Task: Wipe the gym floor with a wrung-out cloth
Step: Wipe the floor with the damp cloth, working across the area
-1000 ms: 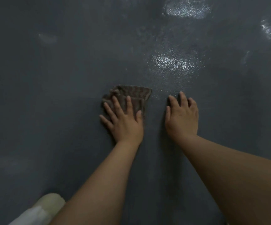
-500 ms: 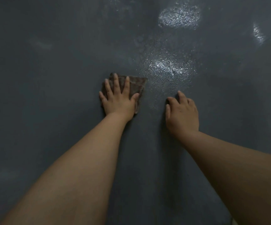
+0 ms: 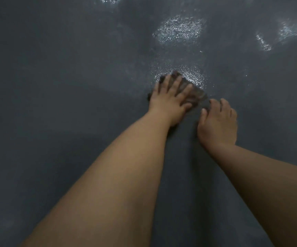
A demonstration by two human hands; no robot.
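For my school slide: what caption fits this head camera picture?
Left hand presses a brown folded cloth on the dark grey floor.

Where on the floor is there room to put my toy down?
The floor is bare all along the left of the left hand and its arm, and far ahead past the shiny patch. It is crowded in the middle, where the left hand presses the cloth right beside the right hand.
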